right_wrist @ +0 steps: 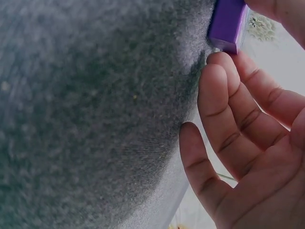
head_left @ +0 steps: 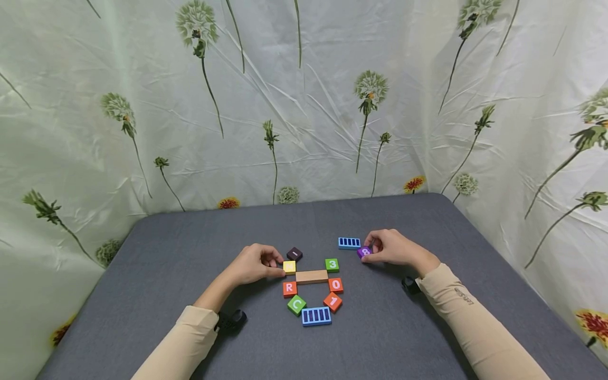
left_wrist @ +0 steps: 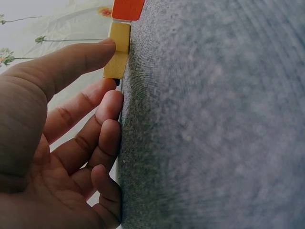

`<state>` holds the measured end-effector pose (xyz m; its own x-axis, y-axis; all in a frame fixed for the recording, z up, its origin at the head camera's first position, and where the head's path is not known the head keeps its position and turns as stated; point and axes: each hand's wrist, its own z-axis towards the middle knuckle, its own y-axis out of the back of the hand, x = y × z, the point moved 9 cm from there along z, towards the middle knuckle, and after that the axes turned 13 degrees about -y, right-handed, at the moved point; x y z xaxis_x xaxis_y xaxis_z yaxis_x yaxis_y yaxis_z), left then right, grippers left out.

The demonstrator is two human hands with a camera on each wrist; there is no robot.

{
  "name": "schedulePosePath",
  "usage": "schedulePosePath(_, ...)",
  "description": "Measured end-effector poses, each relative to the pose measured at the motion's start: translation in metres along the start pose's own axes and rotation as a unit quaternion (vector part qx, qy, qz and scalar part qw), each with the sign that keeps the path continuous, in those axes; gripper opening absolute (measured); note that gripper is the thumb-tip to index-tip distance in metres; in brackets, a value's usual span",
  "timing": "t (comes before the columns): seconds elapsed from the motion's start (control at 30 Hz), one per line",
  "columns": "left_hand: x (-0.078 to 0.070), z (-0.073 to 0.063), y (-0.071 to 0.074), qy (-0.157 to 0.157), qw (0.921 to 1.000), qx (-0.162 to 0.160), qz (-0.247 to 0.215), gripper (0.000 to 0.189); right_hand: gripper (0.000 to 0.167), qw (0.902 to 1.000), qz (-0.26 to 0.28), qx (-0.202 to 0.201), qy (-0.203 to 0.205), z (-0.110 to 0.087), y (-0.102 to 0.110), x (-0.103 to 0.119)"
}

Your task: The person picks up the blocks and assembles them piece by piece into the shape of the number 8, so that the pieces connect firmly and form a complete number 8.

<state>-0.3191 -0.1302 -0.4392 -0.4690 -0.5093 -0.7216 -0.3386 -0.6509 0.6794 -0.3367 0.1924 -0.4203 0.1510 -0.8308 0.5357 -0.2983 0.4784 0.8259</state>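
Note:
My left hand (head_left: 254, 263) pinches a yellow block (head_left: 289, 267) between thumb and fingertips, at the left end of a plain wooden bar (head_left: 312, 277). In the left wrist view the thumb lies on the yellow block (left_wrist: 117, 50), while the other fingers curl loosely beside it near the cloth. Farther right, my right hand (head_left: 393, 247) pinches a purple numbered block (head_left: 363, 253) beside a blue slotted block (head_left: 349, 243). The right wrist view shows the purple block (right_wrist: 228, 25) low against the cloth, its printed face out of sight.
Below the bar, red blocks (head_left: 290, 289), green blocks (head_left: 296, 304) and a second blue slotted block (head_left: 316, 316) form a rounded outline. A dark block (head_left: 294, 254) and a green 3 block (head_left: 332, 265) lie above. Grey cloth (head_left: 190, 248) covers the table; a floral curtain (head_left: 309, 105) hangs behind.

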Motion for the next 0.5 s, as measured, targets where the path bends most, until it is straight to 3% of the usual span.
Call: schedulePosePath(0.5,0.0004,-0.0001,0.0001,-0.004,1.0000,0.000,0.001,0.020,0.030,0.9989,0.015,0.042,0.015,-0.0043,-0.0020,-0.0006)
